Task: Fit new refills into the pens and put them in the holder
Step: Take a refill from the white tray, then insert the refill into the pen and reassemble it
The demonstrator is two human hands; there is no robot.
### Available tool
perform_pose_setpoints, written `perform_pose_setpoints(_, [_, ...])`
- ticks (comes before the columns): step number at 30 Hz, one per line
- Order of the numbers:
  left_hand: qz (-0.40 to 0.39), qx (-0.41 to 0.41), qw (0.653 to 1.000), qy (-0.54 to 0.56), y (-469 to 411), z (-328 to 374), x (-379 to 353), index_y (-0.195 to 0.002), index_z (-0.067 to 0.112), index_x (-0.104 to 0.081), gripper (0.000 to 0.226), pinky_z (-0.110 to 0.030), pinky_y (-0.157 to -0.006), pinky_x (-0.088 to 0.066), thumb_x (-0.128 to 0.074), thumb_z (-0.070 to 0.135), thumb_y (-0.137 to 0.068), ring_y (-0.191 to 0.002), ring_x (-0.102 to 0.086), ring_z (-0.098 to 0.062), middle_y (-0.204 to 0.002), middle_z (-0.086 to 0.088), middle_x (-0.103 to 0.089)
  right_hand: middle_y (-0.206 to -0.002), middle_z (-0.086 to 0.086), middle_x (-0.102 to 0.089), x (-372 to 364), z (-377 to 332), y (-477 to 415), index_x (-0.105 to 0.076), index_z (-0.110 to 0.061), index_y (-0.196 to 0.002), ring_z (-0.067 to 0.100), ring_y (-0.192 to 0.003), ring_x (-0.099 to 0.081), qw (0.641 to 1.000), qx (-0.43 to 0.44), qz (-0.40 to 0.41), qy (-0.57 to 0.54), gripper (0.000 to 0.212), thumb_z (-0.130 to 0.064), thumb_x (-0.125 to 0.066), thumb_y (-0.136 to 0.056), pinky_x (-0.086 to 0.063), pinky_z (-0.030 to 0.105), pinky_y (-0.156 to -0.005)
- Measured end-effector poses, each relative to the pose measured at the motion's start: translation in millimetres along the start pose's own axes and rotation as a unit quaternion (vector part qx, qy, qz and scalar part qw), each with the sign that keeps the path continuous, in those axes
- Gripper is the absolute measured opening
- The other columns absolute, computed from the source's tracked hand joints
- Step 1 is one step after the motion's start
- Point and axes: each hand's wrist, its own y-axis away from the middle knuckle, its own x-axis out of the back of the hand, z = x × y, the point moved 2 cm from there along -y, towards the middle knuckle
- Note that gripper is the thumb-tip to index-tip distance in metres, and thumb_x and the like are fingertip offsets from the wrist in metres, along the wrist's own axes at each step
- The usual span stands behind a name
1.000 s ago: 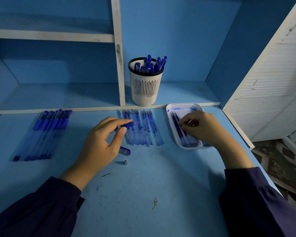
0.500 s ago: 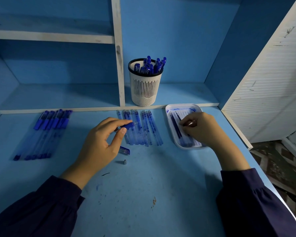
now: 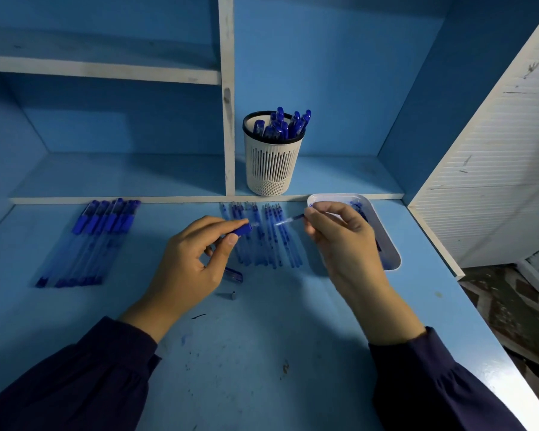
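Head view:
- The left grip (image 3: 187, 269), a bare hand in a dark sleeve, is curled round a pen barrel (image 3: 241, 230). Thumb and fingers pinch it so that its blue end points to the right, above the bench (image 3: 262, 362).
- The right grip (image 3: 343, 241) pinches a thin refill (image 3: 288, 219) between thumb and fingertips. The refill's free end is aimed left at the barrel's end. The two ends look just apart, though motion blur makes this uncertain.
- Beneath both hands a row of loose refills (image 3: 262, 244) lies flat on the bench.
- A white tray (image 3: 389, 244) sits just right of that row, partly hidden by the right hand and stained blue inside.
- A pen cap (image 3: 233, 274) and a small tip piece (image 3: 231, 295) lie on the bench near the left thumb.
- A row of capped pens (image 3: 91, 241) lies well to the left.
- The white slotted holder (image 3: 269, 163) stands upright on the shelf (image 3: 339, 175) behind the bench, with blue pens (image 3: 283, 124) standing in it.
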Motion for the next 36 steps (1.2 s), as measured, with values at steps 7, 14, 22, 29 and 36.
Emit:
perform_pose_setpoints(7, [-0.005, -0.006, 1.000, -0.002, -0.7, 1.6, -0.4, -0.120, 0.014, -0.069, 0.026, -0.018, -0.069, -0.048, -0.058, 0.014, -0.097, -0.080, -0.058, -0.006, -0.098, 0.019, -0.059, -0.066, 0.004, -0.064, -10.2, 10.9, 4.4, -0.061, -0.008, -0.079, 0.012, -0.058, -0.058, 0.999, 0.028, 0.021, 0.012, 0.017, 0.006, -0.068, -0.082, -0.051, 0.018, -0.062])
perform_pose_setpoints(14, [-0.013, -0.008, 1.000, -0.010, -0.6, 1.2, 0.4, -0.120, 0.013, -0.070, 0.026, -0.014, -0.070, -0.046, -0.058, 0.013, -0.097, -0.080, -0.057, -0.004, -0.098, 0.013, -0.061, -0.066, 0.004, -0.065, -9.8, 11.6, 4.5, -0.061, -0.008, -0.080, 0.012, -0.057, -0.059, 0.999, 0.028, 0.017, 0.012, 0.016, 0.006, -0.068, -0.082, -0.051, 0.018, -0.061])
perform_pose_setpoints(22, [-0.009, -0.009, 1.000, -0.007, -1.0, 0.9, 0.2, -0.119, 0.011, -0.071, 0.025, -0.023, -0.067, -0.049, -0.058, 0.013, -0.097, -0.077, -0.058, -0.012, -0.096, 0.009, -0.063, -0.072, 0.008, -0.063, -10.6, 11.9, 7.4, -0.062, -0.008, -0.082, 0.012, -0.060, -0.059, 0.996, 0.071, 0.021, 0.057, 0.014, 0.003, -0.070, -0.081, -0.050, 0.020, -0.065])
perform_pose_setpoints(29, [0.009, -0.008, 1.000, -0.007, -1.4, -2.1, 0.2, -0.118, 0.009, -0.071, 0.025, -0.029, -0.066, -0.052, -0.061, 0.010, -0.095, -0.074, -0.060, -0.015, -0.094, 0.003, -0.066, -0.076, -0.007, -0.068, -16.1, 2.7, 21.6, -0.064, -0.005, -0.082, 0.009, -0.070, -0.063, 0.959, 0.239, -0.030, 0.149, 0.012, 0.005, -0.070, -0.082, -0.047, 0.016, -0.068])
perform_pose_setpoints(36, [0.024, -0.021, 0.999, 0.011, -1.0, 1.8, 1.6, -0.117, 0.008, -0.070, 0.025, -0.029, -0.064, -0.050, -0.058, 0.013, -0.096, -0.072, -0.058, -0.016, -0.091, 0.006, -0.063, -0.086, -0.003, -0.068, -25.7, 21.9, 30.6, -0.064, -0.014, -0.110, 0.015, -0.087, -0.067, 0.920, 0.286, -0.087, 0.254, 0.020, -0.003, -0.057, -0.094, -0.052, 0.028, -0.081])
